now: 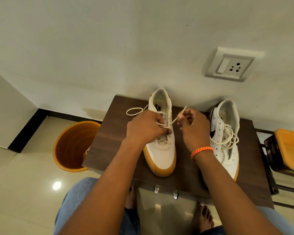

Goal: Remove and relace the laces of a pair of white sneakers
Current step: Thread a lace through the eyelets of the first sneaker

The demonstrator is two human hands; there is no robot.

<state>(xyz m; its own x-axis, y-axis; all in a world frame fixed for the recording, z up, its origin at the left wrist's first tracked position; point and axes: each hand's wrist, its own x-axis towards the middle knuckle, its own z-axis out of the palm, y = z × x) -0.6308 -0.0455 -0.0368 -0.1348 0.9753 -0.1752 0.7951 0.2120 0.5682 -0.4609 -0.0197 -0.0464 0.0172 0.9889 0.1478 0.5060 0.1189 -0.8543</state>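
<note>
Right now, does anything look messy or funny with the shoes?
Yes. The right sneaker has its lace piled loose on top, not threaded through its holes. The middle sneaker is partly laced.

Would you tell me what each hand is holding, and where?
Right hand pinches the lace near its free end; left hand grips the same lace at the sneaker's eyelets.

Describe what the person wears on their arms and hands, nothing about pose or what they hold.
Both forearms are bare, with no sleeves in view and no gloves. The right wrist carries a braided orange bracelet. The left hand and its wrist show no band, watch or ring; the right hand shows no ring either.
</note>
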